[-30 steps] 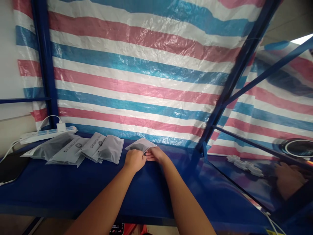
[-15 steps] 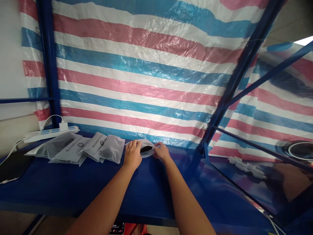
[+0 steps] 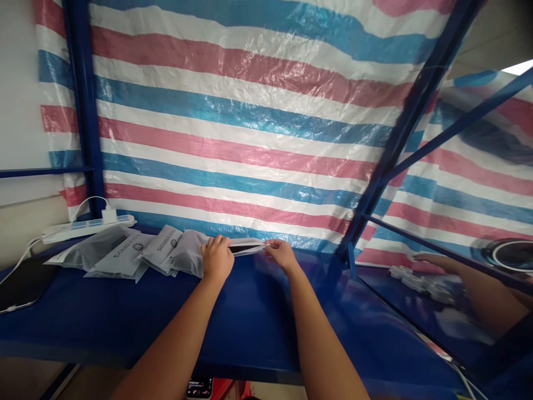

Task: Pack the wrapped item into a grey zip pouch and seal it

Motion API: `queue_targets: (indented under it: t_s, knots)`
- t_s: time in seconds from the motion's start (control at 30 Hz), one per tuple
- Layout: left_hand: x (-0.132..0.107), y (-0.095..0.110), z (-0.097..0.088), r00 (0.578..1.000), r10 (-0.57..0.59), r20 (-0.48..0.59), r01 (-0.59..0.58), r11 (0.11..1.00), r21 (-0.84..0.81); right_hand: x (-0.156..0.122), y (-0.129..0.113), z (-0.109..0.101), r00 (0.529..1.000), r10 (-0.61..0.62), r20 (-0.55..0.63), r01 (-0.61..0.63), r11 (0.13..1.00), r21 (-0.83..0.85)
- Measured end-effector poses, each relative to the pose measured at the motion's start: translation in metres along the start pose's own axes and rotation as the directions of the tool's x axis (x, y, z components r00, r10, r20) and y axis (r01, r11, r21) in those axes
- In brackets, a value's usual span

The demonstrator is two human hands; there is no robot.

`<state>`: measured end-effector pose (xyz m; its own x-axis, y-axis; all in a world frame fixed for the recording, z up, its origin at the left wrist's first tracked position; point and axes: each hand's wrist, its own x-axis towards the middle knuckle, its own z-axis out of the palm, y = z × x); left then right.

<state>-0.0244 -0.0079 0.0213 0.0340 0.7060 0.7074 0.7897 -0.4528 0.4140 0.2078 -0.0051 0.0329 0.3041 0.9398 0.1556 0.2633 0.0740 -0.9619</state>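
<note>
Frosted grey plastic zip pouch, just right of a pile of similar pouches, looks light, limp, slippery; left hand and right hand fingers pinch its opposite ends, probably the surest hold.

We see both forearms bare down to the lower edge of view; our left hand and right hand are ungloved, apparently plain, the fingers too small for detail.

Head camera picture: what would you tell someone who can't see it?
The left hand and right hand hold a small frosted grey plastic pouch by its ends over a blue table. More grey pouches lie left of it.
</note>
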Motion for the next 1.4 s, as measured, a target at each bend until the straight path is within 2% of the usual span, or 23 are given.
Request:
queue_targets:
  t_s: [0.27, 0.33, 0.4, 0.47, 0.53, 0.6, 0.7, 0.77, 0.87, 1.13, 1.4]
  knots:
    - [0.009, -0.008, -0.004, 0.974, -0.12, -0.193, 0.077, 0.973, -0.217, 0.005, 0.004, -0.002, 0.996, -0.072, -0.052, 0.069, 0.996, -0.049]
    - [0.009, -0.008, -0.006, 0.969, -0.109, -0.224, 0.056, 0.972, -0.23, 0.003, 0.001, -0.003, 0.995, -0.088, -0.045, 0.085, 0.994, -0.069]
    - [0.006, -0.006, -0.009, 0.972, -0.023, -0.236, -0.024, 0.98, -0.196, 0.0, -0.003, -0.004, 0.994, -0.109, -0.029, 0.107, 0.992, -0.065]
    - [0.001, 0.0, -0.011, 0.97, 0.121, -0.213, -0.154, 0.977, -0.149, -0.004, -0.008, -0.003, 0.99, -0.139, -0.001, 0.139, 0.99, -0.016]
    - [-0.004, 0.009, -0.012, 0.95, 0.263, -0.166, -0.285, 0.951, -0.122, -0.009, -0.014, -0.001, 0.984, -0.163, 0.065, 0.16, 0.986, 0.052]
    - [-0.008, 0.019, -0.012, 0.925, 0.36, -0.117, -0.373, 0.92, -0.118, -0.014, -0.02, 0.002, 0.966, -0.173, 0.191, 0.159, 0.983, 0.086]
    - [-0.011, 0.03, -0.01, 0.898, 0.437, -0.045, -0.439, 0.889, -0.13, -0.021, -0.028, 0.007, 0.907, -0.181, 0.38, 0.167, 0.984, 0.069]
    - [-0.011, 0.033, -0.008, 0.892, 0.451, 0.007, -0.446, 0.884, -0.142, -0.024, -0.032, 0.01, 0.885, -0.191, 0.426, 0.19, 0.981, 0.043]
    - [-0.011, 0.031, -0.007, 0.907, 0.418, 0.057, -0.407, 0.902, -0.147, -0.026, -0.034, 0.013, 0.889, -0.198, 0.413, 0.21, 0.977, 0.016]
    - [-0.009, 0.028, -0.008, 0.939, 0.335, 0.078, -0.325, 0.938, -0.121, -0.028, -0.037, 0.015, 0.881, -0.228, 0.414, 0.245, 0.97, 0.014]
    - [-0.007, 0.026, 0.002, 0.938, 0.342, 0.054, -0.339, 0.939, -0.062, -0.026, -0.036, 0.007, 0.867, -0.214, 0.45, 0.263, 0.963, -0.049]
